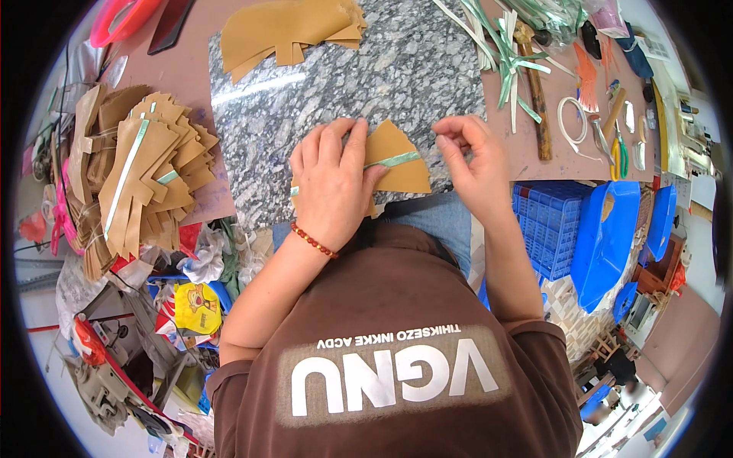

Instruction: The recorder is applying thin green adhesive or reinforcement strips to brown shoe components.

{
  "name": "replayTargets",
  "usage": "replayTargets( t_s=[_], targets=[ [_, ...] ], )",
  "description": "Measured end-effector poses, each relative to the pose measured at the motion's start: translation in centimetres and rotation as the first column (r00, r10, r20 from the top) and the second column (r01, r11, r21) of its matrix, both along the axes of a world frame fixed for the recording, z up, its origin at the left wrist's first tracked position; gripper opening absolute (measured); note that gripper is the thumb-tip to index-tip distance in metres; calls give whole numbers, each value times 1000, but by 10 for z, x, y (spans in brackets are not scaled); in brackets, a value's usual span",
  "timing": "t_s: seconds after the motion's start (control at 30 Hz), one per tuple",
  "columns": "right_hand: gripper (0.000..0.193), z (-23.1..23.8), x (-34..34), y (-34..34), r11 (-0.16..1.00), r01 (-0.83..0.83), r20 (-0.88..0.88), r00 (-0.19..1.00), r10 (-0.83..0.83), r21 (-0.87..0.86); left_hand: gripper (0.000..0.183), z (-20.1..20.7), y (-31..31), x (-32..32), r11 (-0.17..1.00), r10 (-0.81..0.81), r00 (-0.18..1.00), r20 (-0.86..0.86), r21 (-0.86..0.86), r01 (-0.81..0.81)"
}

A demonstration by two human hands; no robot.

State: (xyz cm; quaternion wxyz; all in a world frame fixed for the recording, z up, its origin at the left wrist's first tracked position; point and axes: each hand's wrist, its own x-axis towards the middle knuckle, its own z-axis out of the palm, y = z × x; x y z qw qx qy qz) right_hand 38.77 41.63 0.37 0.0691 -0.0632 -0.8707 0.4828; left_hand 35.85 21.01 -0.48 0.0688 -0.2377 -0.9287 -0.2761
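Observation:
A tan fan-shaped piece of leather-like sheet lies on the grey speckled stone slab in front of me. A shiny light-green strip runs across it. My left hand rests on the piece with its fingers stretched out flat, covering its left part; the thumb touches it beside the strip. Just off the piece's right end is my right hand. Its fingers are curled, with thumb and forefinger close together, and I cannot make out anything between them.
Stacked tan pieces with green strips lie at left; more tan pieces sit at the slab's far edge. At right are loose green strips, a hammer and green-and-yellow-handled scissors. Blue crates stand below the table's right side.

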Motion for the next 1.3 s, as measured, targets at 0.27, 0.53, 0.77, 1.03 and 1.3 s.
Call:
replayTargets(
  t_s=[0.27,0.53,0.77,1.03,1.3],
  targets=[
    [15,0,6,-1,994,-88,-27,996,90,65,46,-7,-6,2,994,-74,997,-31,77,76],
    [17,1,-4,-8,991,-107,-66,992,112,75,39,-9,-8,1,985,-89,994,-60,143,97],
    [21,-6,-9,-16,953,-131,-131,976,172,272,35,-9,-9,2,985,-97,993,-70,139,106],
    [23,-8,1,-28,928,-92,-185,968,168,362,39,-10,-9,1,982,-85,996,-23,167,88],
    [16,-13,-3,-26,934,-117,-264,940,214,339,41,0,-3,-9,990,-69,997,47,126,62]
  ],
)
